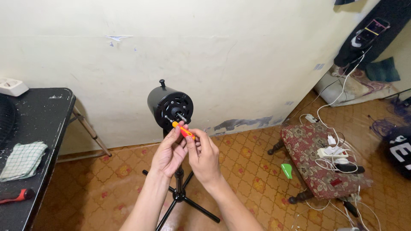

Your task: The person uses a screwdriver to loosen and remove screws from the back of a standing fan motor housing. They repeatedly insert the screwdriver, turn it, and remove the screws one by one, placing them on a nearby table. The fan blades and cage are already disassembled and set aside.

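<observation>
In front of the wall, on its black stand (180, 188), the fan motor (170, 105) sits bare — no blades or guard. Both hands — left hand (168, 155), right hand (204, 156) — pinch a small orange screwdriver (183, 130), tip at a front screw; screws remain in place.

The only view comes from the person's head, looking forward and down toward the wall (239, 55) and tiled floor (248, 171); both hands appear near, probably at arm's length.
</observation>
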